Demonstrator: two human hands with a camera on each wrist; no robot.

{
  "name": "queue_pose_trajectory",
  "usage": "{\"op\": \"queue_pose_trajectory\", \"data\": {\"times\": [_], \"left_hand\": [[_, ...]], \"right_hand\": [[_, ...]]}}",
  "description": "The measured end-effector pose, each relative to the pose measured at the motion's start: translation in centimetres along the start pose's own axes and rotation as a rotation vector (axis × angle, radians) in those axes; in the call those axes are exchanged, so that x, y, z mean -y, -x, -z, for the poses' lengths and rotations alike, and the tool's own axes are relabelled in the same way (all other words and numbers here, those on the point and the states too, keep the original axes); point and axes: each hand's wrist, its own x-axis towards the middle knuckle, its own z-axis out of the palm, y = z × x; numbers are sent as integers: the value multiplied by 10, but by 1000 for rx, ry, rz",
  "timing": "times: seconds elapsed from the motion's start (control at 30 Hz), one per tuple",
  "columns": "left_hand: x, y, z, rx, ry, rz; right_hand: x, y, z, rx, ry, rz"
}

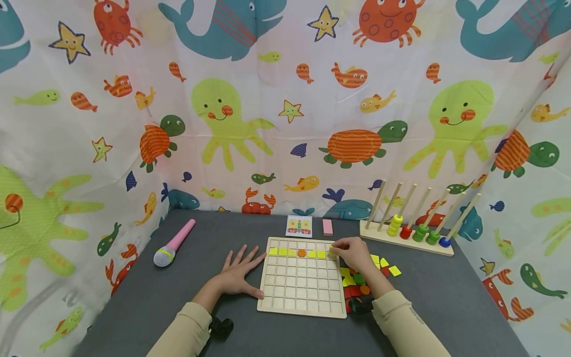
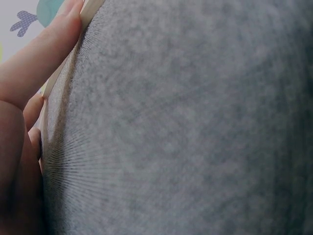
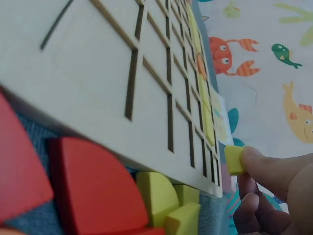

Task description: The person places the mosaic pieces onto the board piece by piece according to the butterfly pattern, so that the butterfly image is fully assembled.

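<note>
A wooden grid board [image 1: 301, 293] lies on the dark table. Along its second row from the back sit several yellow pieces [image 1: 283, 252], with an orange round piece [image 1: 302, 253] among them. My right hand [image 1: 354, 252] is at the right end of that row, pinching a yellow piece [image 3: 234, 160] between thumb and fingers, close by the board's edge in the right wrist view. My left hand [image 1: 238, 275] rests with fingers spread at the board's left side, thumb and fingertips right at the edge. Its thumb [image 2: 41, 63] shows along that edge in the left wrist view.
Loose red, yellow, green and orange pieces [image 1: 354, 291] lie in a heap right of the board. Behind it are a pattern card [image 1: 299, 218] and a pink block [image 1: 327, 227]. A peg stand with coloured rings [image 1: 406, 240] is back right; a toy microphone [image 1: 174, 243] lies left.
</note>
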Motion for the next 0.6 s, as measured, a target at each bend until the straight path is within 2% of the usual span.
{"op": "queue_pose_trajectory", "data": {"times": [0.27, 0.6], "left_hand": [[4, -4, -4, 1, 7, -9], [4, -2, -5, 0, 4, 4]], "right_hand": [[-4, -5, -5, -1, 14, 0], [-10, -8, -9, 81, 65, 14]]}}
